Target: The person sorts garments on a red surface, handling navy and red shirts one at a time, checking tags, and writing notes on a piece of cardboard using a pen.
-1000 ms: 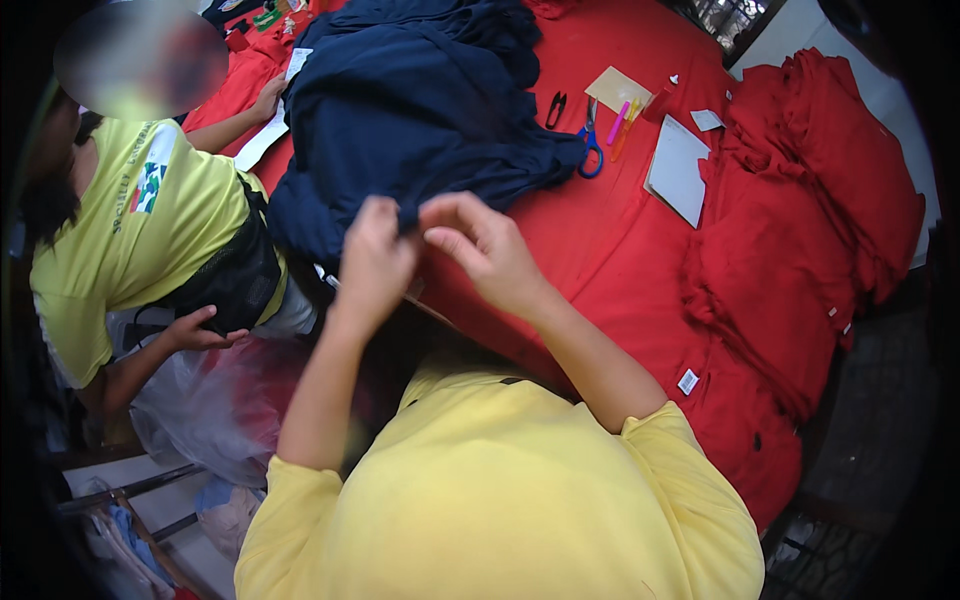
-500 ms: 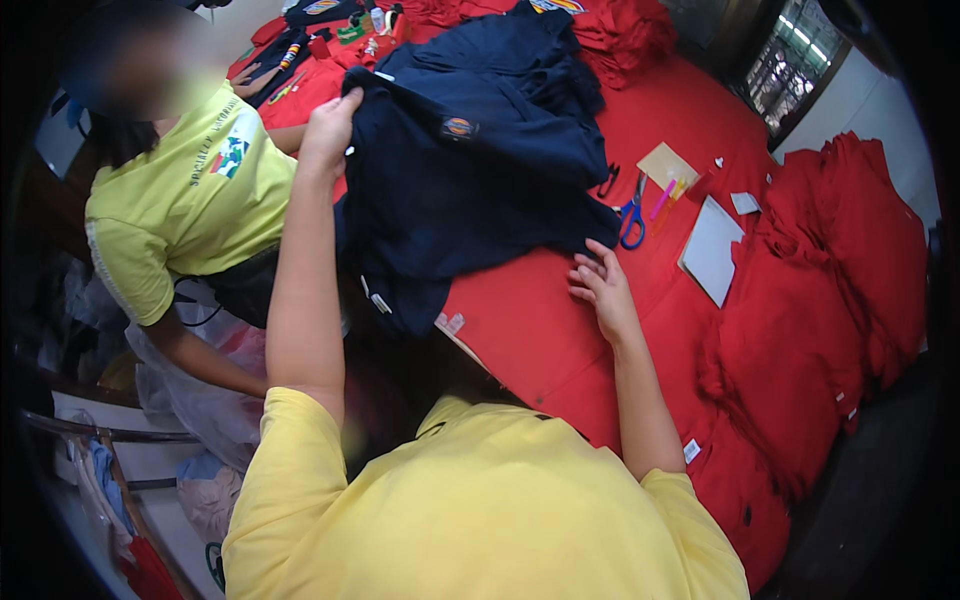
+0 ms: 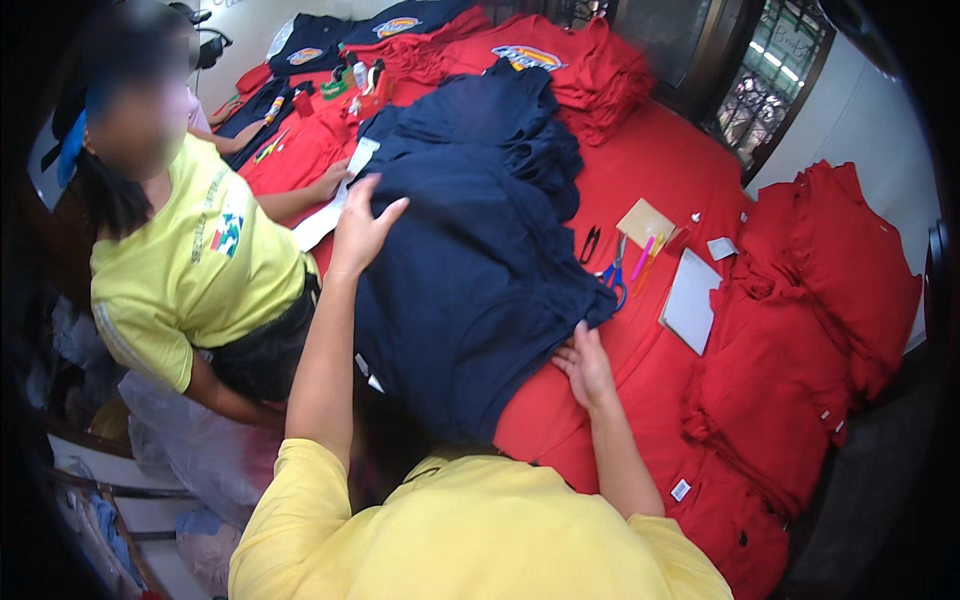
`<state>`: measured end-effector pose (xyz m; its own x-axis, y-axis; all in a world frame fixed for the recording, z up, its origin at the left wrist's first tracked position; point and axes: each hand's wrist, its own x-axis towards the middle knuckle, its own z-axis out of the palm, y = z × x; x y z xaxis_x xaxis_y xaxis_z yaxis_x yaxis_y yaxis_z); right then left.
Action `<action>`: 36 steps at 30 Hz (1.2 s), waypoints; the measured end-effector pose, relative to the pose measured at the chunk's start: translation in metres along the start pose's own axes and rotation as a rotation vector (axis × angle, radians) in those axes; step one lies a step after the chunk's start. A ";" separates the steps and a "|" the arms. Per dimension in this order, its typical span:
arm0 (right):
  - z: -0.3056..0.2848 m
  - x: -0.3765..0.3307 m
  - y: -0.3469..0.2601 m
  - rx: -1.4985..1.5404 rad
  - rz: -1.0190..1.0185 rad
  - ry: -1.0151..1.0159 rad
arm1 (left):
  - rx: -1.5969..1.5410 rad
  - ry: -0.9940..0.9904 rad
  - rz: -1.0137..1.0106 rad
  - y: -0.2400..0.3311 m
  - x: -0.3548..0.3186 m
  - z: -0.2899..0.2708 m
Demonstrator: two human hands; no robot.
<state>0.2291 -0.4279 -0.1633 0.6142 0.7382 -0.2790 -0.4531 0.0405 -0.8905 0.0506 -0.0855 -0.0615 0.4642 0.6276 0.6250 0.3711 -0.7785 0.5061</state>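
A navy garment [image 3: 460, 270] lies spread over the front of the red-covered table, its lower part hanging over the near edge. Above its left side is my left hand [image 3: 362, 232], thumb and fingers apart, with nothing in it. My right hand [image 3: 588, 372] is at the garment's right lower corner, fingers stretched out along the hem. Whether those fingertips touch the cloth I cannot tell. A small white label [image 3: 368, 374] shows at the garment's left edge. More navy cloth [image 3: 500, 120] is bunched beyond it.
Blue-handled scissors [image 3: 614, 285], black thread snips [image 3: 590, 244], pens [image 3: 643, 258] and a white pad [image 3: 690, 302] lie to the right. Red garments [image 3: 800, 330] are heaped at far right. On the left, a co-worker in a yellow shirt [image 3: 215, 240] holds a white strip [image 3: 322, 222].
My left hand has let go of the navy garment's raised corner, and the cloth now lies flatter, its patch out of sight. My right hand has moved slightly nearer. The co-worker's hand shows a white strip.
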 end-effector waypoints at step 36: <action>-0.030 0.063 -0.057 -1.332 -0.526 0.444 | -1.649 -0.221 0.909 0.240 -0.002 -0.098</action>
<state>0.3131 -0.4034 -0.1413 0.7670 0.5657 0.3029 0.6307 -0.5775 -0.5183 0.0598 -0.2730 0.1169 0.1795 -0.0305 0.9833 -0.9829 0.0360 0.1805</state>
